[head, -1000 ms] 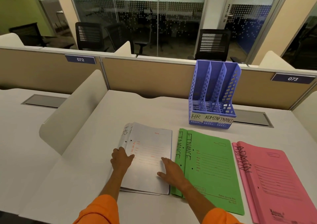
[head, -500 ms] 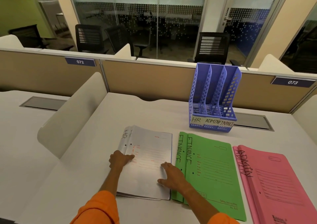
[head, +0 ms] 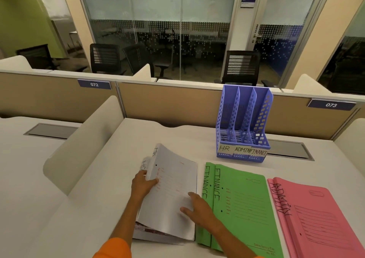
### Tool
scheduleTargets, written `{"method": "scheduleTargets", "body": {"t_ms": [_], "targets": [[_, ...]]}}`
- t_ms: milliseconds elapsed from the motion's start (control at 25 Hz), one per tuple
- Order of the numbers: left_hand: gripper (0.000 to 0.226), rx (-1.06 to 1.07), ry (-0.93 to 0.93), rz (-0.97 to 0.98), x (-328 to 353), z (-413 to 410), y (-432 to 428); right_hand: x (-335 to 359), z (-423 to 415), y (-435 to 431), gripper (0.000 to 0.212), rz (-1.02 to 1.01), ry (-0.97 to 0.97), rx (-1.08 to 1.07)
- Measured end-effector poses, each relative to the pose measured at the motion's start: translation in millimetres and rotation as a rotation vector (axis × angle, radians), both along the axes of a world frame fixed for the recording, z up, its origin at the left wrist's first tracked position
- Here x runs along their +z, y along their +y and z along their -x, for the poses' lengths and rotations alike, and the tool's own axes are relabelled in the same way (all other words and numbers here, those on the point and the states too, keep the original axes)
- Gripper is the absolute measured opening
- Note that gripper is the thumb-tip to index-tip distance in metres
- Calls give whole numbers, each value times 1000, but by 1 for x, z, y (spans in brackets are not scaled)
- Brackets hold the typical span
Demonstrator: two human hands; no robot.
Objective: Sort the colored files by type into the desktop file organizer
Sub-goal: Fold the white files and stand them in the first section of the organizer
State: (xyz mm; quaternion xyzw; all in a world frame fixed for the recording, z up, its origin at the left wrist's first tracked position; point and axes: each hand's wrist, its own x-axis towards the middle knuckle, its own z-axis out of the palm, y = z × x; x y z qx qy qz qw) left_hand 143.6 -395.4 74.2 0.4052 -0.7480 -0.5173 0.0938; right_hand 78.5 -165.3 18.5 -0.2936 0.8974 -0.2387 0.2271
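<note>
As the left hand (head: 143,184) pinches the raised edge of the top HR file (head: 173,188) on the bench (head: 98,208), right hand (head: 199,206) flat upon it, lift one only; aim for the organizer (head: 243,123), left bay.

1. Plain bright orange top, and that's all the clothing you can see.
2. The left sleeve (head: 114,250) shows the most: soft, loose fabric with a rounded, slightly creased cuff that ends partway up the arm.
3. The right sleeve (head: 259,256) is just a sliver of the same orange at the bottom edge.
4. Forearms are bare below the cuffs, and so are the left hand (head: 143,184) and right hand (head: 197,206).
</note>
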Motion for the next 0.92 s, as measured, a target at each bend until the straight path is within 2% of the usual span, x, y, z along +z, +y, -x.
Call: {"method": "scheduleTargets", "body": {"t_ms": [200, 400, 560, 680, 760, 800, 840, 920], "targets": [[51, 54, 207, 87, 40, 25, 22, 48, 14, -15, 82, 253, 59, -130], [44, 102, 465, 89, 69, 50, 64, 102, 20, -23, 84, 528, -34, -201], [42, 58, 588, 144, 77, 60, 101, 142, 25, -23, 79, 695, -20, -255], [49, 44, 610, 311, 78, 69, 133, 169, 31, -22, 81, 715, 1, -300], [40, 17, 624, 357, 73, 76, 151, 183, 35, -20, 74, 675, 63, -367], [26, -5, 624, 344, 72, 79, 158, 189, 37, -18, 68, 644, 108, -400], [23, -35, 607, 337, 72, 83, 164, 195, 39, -15, 62, 615, 149, -430], [33, -51, 603, 274, 74, 92, 176, 204, 47, -7, 50, 564, 226, -488]]}}
